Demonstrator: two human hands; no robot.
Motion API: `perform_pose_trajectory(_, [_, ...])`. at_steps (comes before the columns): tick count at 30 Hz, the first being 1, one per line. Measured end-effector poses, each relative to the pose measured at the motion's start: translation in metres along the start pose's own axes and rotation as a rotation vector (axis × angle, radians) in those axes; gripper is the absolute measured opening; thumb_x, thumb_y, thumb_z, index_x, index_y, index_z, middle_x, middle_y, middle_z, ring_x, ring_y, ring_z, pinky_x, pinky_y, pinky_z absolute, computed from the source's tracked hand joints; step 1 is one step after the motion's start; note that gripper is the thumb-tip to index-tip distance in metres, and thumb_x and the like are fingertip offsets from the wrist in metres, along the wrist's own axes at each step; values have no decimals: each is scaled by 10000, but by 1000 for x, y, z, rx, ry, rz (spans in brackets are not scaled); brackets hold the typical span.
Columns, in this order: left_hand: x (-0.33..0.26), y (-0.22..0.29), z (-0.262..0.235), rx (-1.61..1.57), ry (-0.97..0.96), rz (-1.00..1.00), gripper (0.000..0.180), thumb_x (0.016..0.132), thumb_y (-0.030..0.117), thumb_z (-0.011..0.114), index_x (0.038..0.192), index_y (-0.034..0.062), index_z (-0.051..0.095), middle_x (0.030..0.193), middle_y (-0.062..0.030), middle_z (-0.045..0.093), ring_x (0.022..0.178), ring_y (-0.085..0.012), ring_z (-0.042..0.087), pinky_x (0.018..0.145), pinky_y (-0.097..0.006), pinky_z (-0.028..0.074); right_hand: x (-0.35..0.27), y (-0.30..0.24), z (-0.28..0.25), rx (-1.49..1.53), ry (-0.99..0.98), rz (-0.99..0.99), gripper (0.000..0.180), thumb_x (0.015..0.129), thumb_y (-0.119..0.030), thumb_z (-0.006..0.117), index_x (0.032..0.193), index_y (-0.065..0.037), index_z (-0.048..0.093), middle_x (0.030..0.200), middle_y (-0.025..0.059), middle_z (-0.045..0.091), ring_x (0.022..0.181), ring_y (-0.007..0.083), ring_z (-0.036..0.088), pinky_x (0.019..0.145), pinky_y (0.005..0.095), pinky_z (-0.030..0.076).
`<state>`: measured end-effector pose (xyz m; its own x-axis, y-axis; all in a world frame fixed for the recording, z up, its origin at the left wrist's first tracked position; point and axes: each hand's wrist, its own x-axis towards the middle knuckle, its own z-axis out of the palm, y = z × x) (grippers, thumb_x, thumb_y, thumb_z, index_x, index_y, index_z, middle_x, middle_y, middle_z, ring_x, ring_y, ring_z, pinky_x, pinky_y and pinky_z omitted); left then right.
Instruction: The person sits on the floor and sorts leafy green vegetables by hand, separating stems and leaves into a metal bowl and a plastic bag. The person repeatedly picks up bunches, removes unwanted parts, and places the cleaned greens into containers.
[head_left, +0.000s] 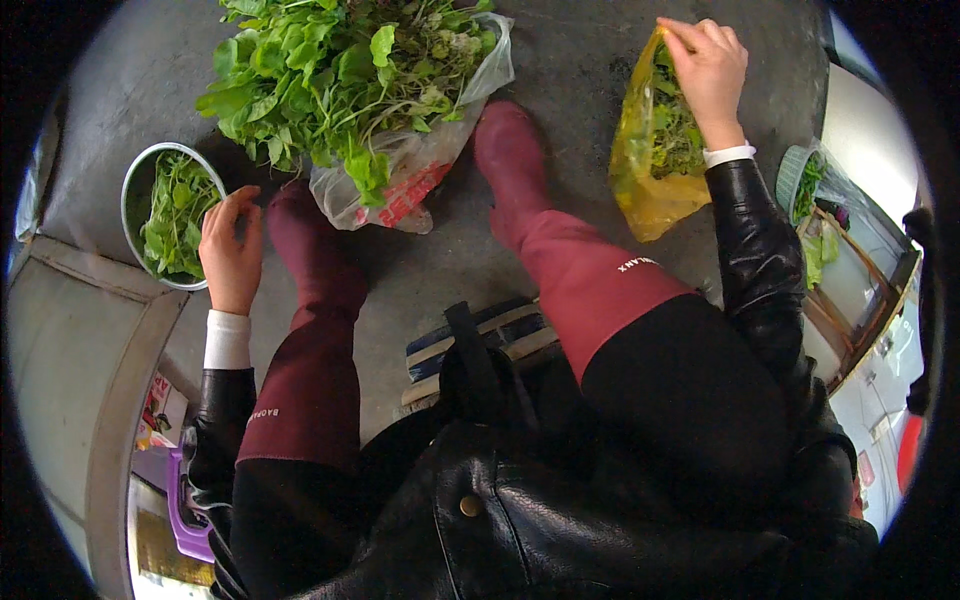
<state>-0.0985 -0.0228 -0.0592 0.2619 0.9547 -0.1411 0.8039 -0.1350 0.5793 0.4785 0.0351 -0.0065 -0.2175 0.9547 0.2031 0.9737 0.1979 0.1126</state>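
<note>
My left hand [232, 250] is beside the right rim of a round metal bowl [127, 210]. Its fingers are bent with a gap before the thumb, and I see nothing between them. Loose green leafy stems [175, 220] lie in the bowl. At the right, my right hand [712, 80] pinches the top edge of a translucent yellow plastic bag [660, 205]. Small dark-green leaves [675, 130] show inside that bag. Between the hands, a big heap of leafy greens [330, 80] with thin roots and stems rests on a clear plastic bag [400, 195] with red print.
My dark-red rubber boots [512, 165] stand on the grey floor [440, 265], near the heap. Under me is a low seat with a striped edge [425, 365]. A pale green basket of greens [793, 180] stands at the right, a purple plastic object [185, 510] at the lower left.
</note>
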Motion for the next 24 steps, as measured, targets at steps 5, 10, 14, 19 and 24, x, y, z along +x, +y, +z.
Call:
perform_pose_trajectory(5, [-2, 0, -5, 31, 11, 12, 240, 890, 51, 651, 1124, 74, 700, 953, -87, 690, 928, -265, 646, 846, -365, 514, 41, -52, -36, 243, 165, -31, 62, 809, -92, 757, 849, -44, 757, 696, 64, 634, 766, 254, 575, 734, 379, 454])
perform_pose_trajectory(10, [-2, 2, -1, 1, 5, -23, 244, 892, 52, 652, 1130, 77, 700, 944, -86, 682, 920, -260, 639, 831, -361, 515, 47, -51, -9, 366, 27, -142, 106, 838, -110, 738, 917, -44, 761, 762, 83, 666, 838, 281, 595, 788, 399, 473])
perform_pose_trajectory(14, [-3, 3, -1, 1, 9, -4, 247, 898, 55, 651, 1138, 86, 700, 937, -93, 674, 907, -263, 634, 811, -360, 516, 36, -68, -10, 524, -240, 169, 302, 880, -142, 711, 1175, -79, 706, 978, 161, 688, 964, 283, 627, 949, 417, 459])
perform_pose_trajectory(19, [-1, 0, 2, 9, 14, 0, 240, 904, 55, 645, 1137, 83, 696, 944, -100, 672, 904, -269, 633, 807, -362, 516, -14, -63, 5, 323, -423, -154, 303, 934, -330, 651, 1114, -90, 691, 1025, 111, 704, 988, 317, 651, 889, 423, 510])
perform_pose_trajectory(24, [-3, 2, -2, 8, 31, 21, 229, 909, 55, 640, 1131, 76, 694, 956, -102, 675, 904, -274, 635, 820, -365, 517, -55, -82, -37, 14, -1176, 41, 261, 892, -287, 616, 977, -49, 684, 958, 173, 707, 965, 382, 667, 817, 498, 531])
